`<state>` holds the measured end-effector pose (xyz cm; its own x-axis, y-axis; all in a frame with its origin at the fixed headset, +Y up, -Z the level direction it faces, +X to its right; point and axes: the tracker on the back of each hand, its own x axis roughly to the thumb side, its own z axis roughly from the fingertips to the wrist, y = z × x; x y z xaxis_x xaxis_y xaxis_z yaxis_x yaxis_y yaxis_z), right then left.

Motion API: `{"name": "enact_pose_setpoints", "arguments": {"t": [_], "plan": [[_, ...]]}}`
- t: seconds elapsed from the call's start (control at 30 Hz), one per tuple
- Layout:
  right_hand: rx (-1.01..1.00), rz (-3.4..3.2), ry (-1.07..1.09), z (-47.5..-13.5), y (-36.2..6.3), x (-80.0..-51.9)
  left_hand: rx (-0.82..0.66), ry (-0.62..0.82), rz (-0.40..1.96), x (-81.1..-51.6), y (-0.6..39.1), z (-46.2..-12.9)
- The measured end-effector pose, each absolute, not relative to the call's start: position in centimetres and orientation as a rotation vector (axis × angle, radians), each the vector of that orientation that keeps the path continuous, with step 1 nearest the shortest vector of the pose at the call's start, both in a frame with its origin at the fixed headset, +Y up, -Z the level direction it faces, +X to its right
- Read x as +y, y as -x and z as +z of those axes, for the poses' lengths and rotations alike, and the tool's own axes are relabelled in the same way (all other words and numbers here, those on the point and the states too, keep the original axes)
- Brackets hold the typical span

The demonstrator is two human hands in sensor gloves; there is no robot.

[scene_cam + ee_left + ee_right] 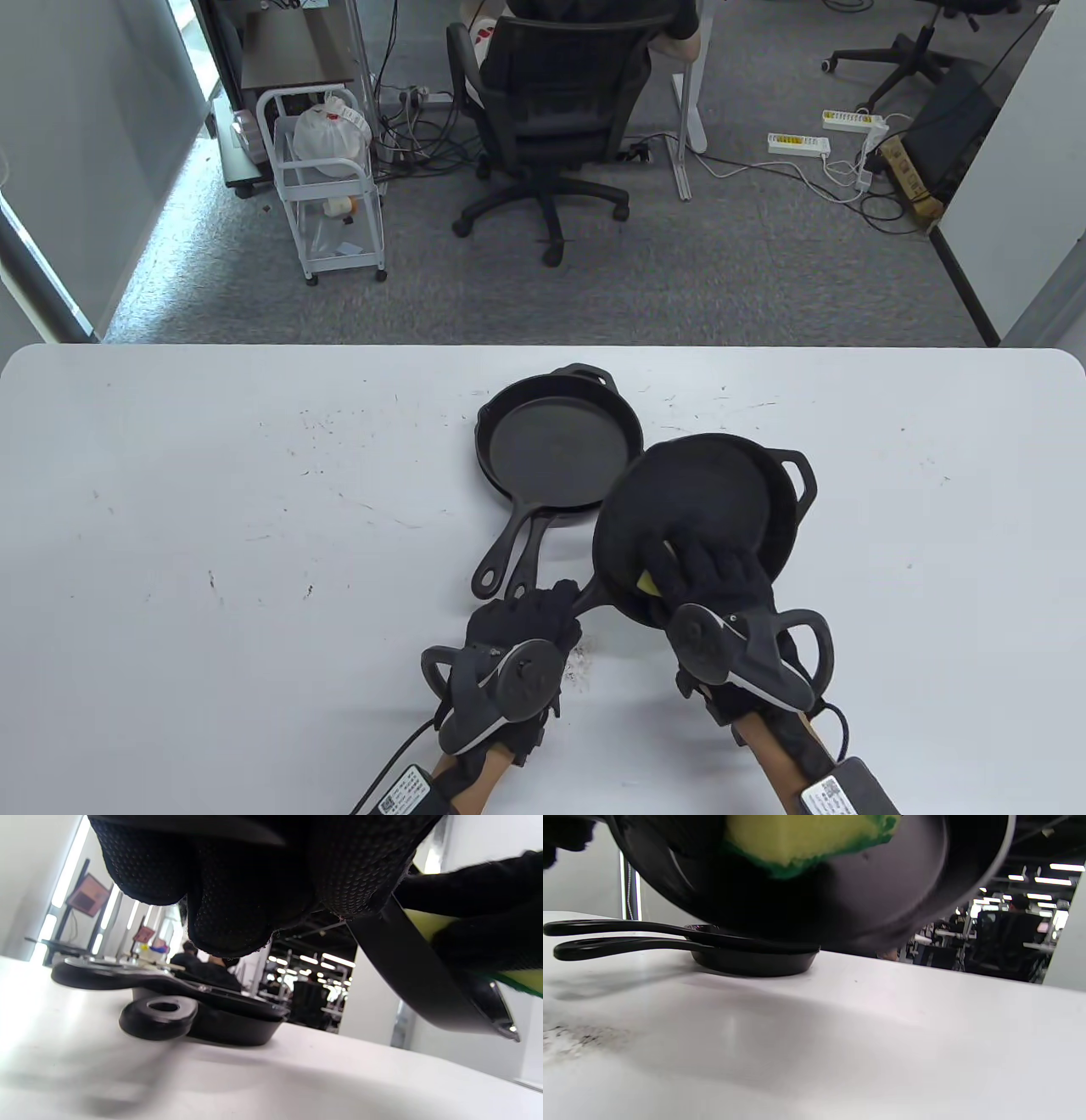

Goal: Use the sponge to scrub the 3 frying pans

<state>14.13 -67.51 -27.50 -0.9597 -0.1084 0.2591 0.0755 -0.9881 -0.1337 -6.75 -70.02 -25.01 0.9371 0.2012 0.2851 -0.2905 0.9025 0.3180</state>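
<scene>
Left hand [522, 632] is gripping the handle of a black cast-iron frying pan [704, 501], holding it tilted up off the white counter [212, 509]. Right hand [708, 577] is pressing a yellow-and-green sponge [801, 840] against the pan's inner surface, fingers curled over it. Two more black cast-iron frying pans [556, 441] are sitting stacked on the counter just left of the lifted one, handles pointing toward the person.

a black office chair [551, 110], a white wire cart [327, 182] and power strips [797, 144] on grey carpet.
</scene>
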Motion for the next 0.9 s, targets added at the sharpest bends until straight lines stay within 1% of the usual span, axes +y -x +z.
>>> {"name": "enact_pose_setpoints", "arguments": {"t": [0.07,0.13,0.2,0.33,0.4,0.47,0.6,0.7,0.73,0.77,0.8,0.9], "plan": [[0.283,-2.944,0.417,-27.5,-13.2,-66.6,-0.262,-0.354,0.28,-69.9,6.9,-24.9],[0.349,-2.893,0.398,-27.8,-12.4,-65.6,-0.284,-0.305,0.366,-70.1,7.1,-24.9],[0.378,-2.905,0.315,-28.4,-12.5,-64.8,-0.296,-0.306,0.391,-70.0,7.0,-24.6],[0.375,-2.998,0.09,-29.9,-14.4,-63.2,-0.28,-0.345,0.362,-69.6,7.3,-24.3],[0.359,-3.028,-0.047,-30.3,-15.8,-62.9,-0.275,-0.348,0.372,-69.6,7.6,-24.3],[0.322,-3.044,-0.093,-30.3,-16.8,-63.4,-0.245,-0.361,0.392,-69.5,7.8,-24.3],[0.229,-2.944,-0.065,-29.4,-17.1,-65.4,-0.22,-0.4,0.355,-69.4,8.4,-24.6],[0.186,-2.891,0.123,-28.3,-16.1,-66.9,-0.194,-0.366,0.447,-69.7,8.8,-24.9],[0.172,-2.845,0.244,-27.8,-15.1,-67.4,-0.185,-0.356,0.483,-69.8,8.9,-25.0],[0.219,-2.814,0.276,-27.4,-14.6,-67.6,-0.175,-0.346,0.497,-69.9,8.9,-25.0],[0.24,-2.745,0.333,-27.2,-13.7,-67.6,-0.207,-0.337,0.472,-70.0,8.8,-25.1],[0.255,-2.748,0.435,-27.1,-12.4,-67.3,-0.227,-0.32,0.454,-70.2,8.3,-25.0]]}}
